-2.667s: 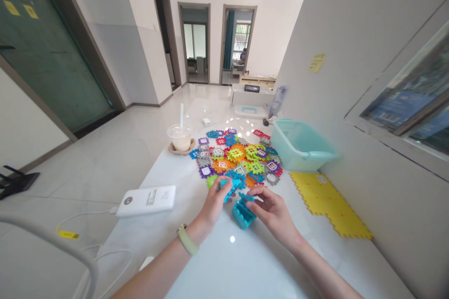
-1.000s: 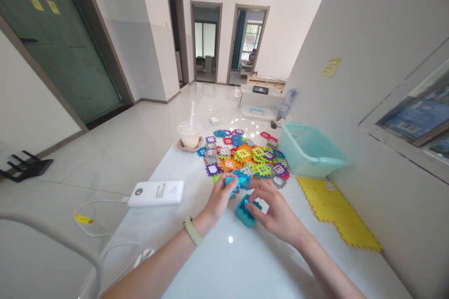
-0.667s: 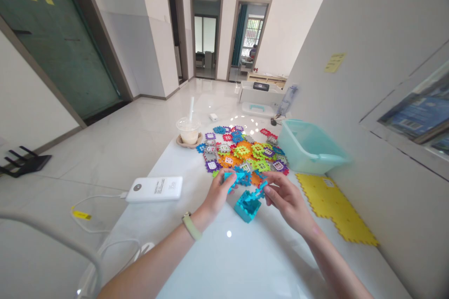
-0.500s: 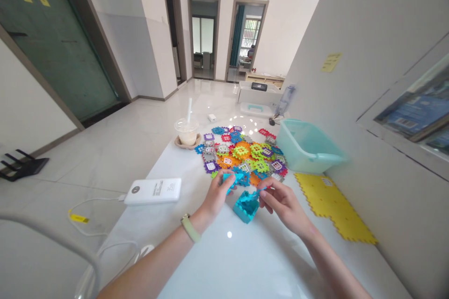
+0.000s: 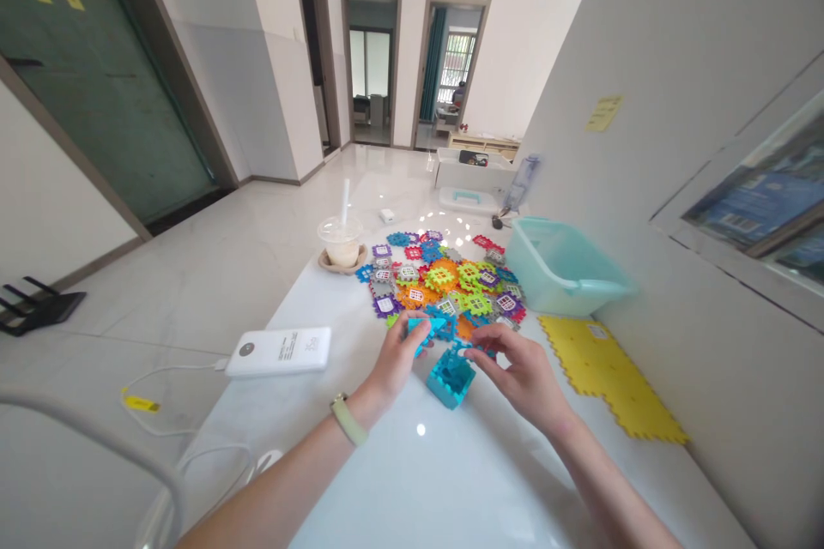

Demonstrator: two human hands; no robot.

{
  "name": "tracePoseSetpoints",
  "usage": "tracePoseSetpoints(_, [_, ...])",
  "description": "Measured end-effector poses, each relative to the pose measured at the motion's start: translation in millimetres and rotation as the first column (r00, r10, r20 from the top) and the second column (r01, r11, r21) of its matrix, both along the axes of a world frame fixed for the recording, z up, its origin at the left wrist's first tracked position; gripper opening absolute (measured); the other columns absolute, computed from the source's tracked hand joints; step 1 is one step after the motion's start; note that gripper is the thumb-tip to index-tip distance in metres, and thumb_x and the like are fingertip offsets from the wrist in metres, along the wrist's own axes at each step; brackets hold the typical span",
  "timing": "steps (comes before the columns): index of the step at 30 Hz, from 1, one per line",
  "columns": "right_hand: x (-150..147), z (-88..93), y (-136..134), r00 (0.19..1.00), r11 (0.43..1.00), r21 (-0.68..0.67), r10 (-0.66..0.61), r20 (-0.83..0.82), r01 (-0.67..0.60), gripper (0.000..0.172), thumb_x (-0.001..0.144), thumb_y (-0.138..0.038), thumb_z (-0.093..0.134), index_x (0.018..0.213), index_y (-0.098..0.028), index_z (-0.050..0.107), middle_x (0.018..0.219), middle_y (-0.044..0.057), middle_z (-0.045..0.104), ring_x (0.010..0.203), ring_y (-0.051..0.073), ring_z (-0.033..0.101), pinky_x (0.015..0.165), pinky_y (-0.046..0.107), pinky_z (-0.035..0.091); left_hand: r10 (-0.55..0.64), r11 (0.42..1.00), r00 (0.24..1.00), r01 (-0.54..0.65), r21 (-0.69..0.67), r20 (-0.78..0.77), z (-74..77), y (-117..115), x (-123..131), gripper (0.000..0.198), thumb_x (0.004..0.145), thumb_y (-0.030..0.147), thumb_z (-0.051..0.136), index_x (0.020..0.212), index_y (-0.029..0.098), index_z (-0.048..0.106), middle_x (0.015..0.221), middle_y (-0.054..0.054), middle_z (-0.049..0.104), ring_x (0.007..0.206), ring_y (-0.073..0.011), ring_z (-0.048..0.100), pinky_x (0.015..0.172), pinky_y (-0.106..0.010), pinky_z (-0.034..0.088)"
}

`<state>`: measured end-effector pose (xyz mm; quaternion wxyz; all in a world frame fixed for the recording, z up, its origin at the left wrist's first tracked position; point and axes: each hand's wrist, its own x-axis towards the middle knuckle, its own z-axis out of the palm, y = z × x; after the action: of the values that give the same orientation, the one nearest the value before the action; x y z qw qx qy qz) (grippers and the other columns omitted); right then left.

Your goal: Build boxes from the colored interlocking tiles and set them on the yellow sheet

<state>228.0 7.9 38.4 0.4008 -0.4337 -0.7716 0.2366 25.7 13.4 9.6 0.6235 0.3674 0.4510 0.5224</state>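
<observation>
My left hand (image 5: 397, 356) is closed around a bright blue building piece (image 5: 428, 328) with a pointed corner, held just above the table. Pinched in my right hand (image 5: 518, 373) is a blue toothed building piece (image 5: 462, 349); the fingers cover part of it. Directly below and between my hands sits an open teal box of joined pieces (image 5: 451, 382), tilted toward me. The right-hand piece is over its far rim; whether they touch I cannot tell. Beyond my hands lies a spread of colourful interlocking pieces (image 5: 444, 279), some with window patterns.
An aqua plastic bin (image 5: 566, 274) stands at the right, behind yellow toothed base plates (image 5: 605, 373). On the left are a white power bank (image 5: 280, 352) with a cable and a drink cup (image 5: 341, 244) in a cardboard holder.
My right hand has shifted slightly left and turned, bringing its fingertips and the piece closer over the teal box. My left hand stays nearly still with its piece.
</observation>
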Motion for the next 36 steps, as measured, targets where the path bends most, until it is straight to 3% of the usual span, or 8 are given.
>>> tracePoseSetpoints(3, [0, 16.4, 5, 0.983, 0.994, 0.025, 0.099, 0.155, -0.104, 0.009, 0.091, -0.032, 0.065, 0.092, -0.024, 0.068, 0.080, 0.003, 0.071, 0.066, 0.018, 0.063, 0.062, 0.030, 0.050, -0.006, 1.000, 1.000, 0.006, 0.003, -0.005, 0.0, 0, -1, 0.043, 0.073, 0.054, 0.072, 0.097, 0.021, 0.057, 0.088, -0.001, 0.066, 0.077, -0.0172, 0.063, 0.070, -0.028, 0.048])
tracePoseSetpoints(7, [-6, 38.7, 13, 0.888, 0.950, -0.056, 0.307, 0.342, -0.307, 0.015, 0.094, -0.024, 0.059, 0.085, -0.024, 0.071, 0.080, 0.004, 0.071, 0.072, 0.019, 0.065, 0.065, 0.030, 0.050, -0.009, 1.000, 1.000, 0.009, 0.018, -0.007, -0.2, 0, -1, 0.041, 0.075, 0.053, 0.071, 0.096, 0.021, 0.057, 0.088, -0.001, 0.065, 0.077, -0.0172, 0.062, 0.070, -0.028, 0.049])
tracePoseSetpoints(13, [-21, 49.8, 14, 0.797, 0.916, -0.078, 0.382, 0.468, -0.393, 0.017, 0.091, -0.016, 0.058, 0.084, -0.023, 0.072, 0.078, 0.005, 0.069, 0.075, 0.020, 0.062, 0.066, 0.031, 0.047, -0.010, 0.999, 1.000, 0.011, 0.042, -0.008, -2.4, -1, 0, 0.039, 0.077, 0.052, 0.071, 0.097, 0.021, 0.057, 0.086, 0.000, 0.065, 0.076, -0.0165, 0.062, 0.070, -0.028, 0.048])
tracePoseSetpoints(25, [-23, 40.2, 4, 0.685, 0.925, -0.197, 0.374, 0.626, -0.326, 0.020, 0.086, -0.004, 0.053, 0.079, -0.018, 0.066, 0.080, 0.006, 0.067, 0.076, 0.019, 0.062, 0.068, 0.029, 0.046, -0.028, 0.999, 0.999, 0.030, 0.043, -0.041, -0.7, -4, 1, 0.036, 0.077, 0.051, 0.067, 0.096, 0.021, 0.057, 0.084, 0.001, 0.062, 0.076, -0.0164, 0.060, 0.070, -0.027, 0.046])
tracePoseSetpoints(31, [-15, 44.5, 2, 0.782, 0.959, -0.120, 0.278, 0.557, -0.256, 0.019, 0.091, -0.014, 0.049, 0.094, -0.018, 0.067, 0.091, 0.009, 0.065, 0.085, 0.023, 0.062, 0.075, 0.035, 0.050, -0.019, 0.999, 0.999, 0.021, 0.044, -0.044, 1.3, -3, 0, 0.038, 0.076, 0.052, 0.069, 0.095, 0.022, 0.058, 0.083, 0.001, 0.063, 0.075, -0.0163, 0.060, 0.069, -0.027, 0.046])
tracePoseSetpoints(36, [-12, 31.0, 5, 0.796, 0.949, -0.142, 0.315, 0.517, -0.283, 0.025, 0.087, -0.018, 0.059, 0.111, -0.021, 0.066, 0.107, 0.011, 0.066, 0.099, 0.027, 0.063, 0.084, 0.040, 0.051, -0.015, 0.999, 0.999, 0.017, 0.048, -0.042, -0.7, -2, 1, 0.041, 0.074, 0.054, 0.071, 0.095, 0.021, 0.058, 0.082, 0.000, 0.064, 0.074, -0.0167, 0.061, 0.069, -0.027, 0.046])
